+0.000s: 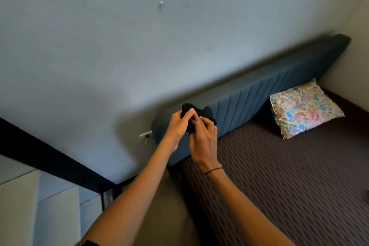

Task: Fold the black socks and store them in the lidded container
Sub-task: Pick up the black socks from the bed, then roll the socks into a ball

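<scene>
The fingertips [191, 111] of the left hand [179, 126] pinch the top of a bunched wad of black socks [201, 115], and the right hand [203, 146] closes its fingers on the lower side of the same wad, so both hands are clamped on the cloth and hold it in the air. The bundle hangs above the head-end corner of the bed [289, 176], in front of the blue headboard [269, 90], touching nothing but the hands. From here the loose cuffs sticking up behind the thumbs look likely to slip free and undo the fold, since nothing supports the wad from below; a drop could send it into the gap beside the bed. One dark wad shows, and whether it is one sock or a pair I cannot tell. One floral pillow [305, 108] lies against the headboard near the far corner. No lidded container is in view.
</scene>
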